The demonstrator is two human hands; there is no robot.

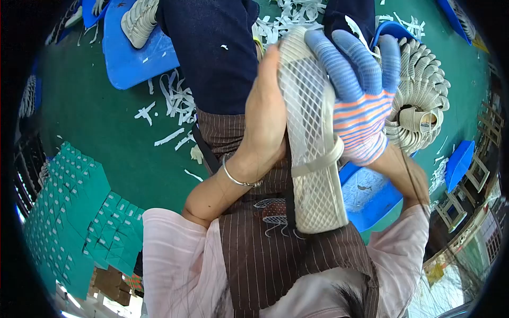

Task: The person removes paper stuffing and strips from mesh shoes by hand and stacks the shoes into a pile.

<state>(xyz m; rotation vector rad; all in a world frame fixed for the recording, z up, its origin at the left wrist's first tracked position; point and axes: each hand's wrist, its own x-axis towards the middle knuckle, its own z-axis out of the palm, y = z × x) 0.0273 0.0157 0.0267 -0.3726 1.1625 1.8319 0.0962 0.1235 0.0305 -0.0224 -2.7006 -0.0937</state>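
Note:
A beige mesh shoe [310, 106] with a strap across it is held in front of my apron, toe pointing away from me. My bare left hand [265, 116] grips its left side, thumb along the edge and the other fingers mostly hidden. On the right, my right hand [363, 98] wears a striped blue, orange and white glove. It presses against the shoe's side near the toe, its fingers reaching forward. A thin white strip [358, 29] shows beyond the gloved fingers.
Many similar shoes [419, 90] are packed in a ring at right. Blue plastic seats [124, 63] and blue bins [458, 164] stand around. White scraps [177, 98] litter the green floor [132, 159]. Green boxes [69, 212] are stacked at lower left.

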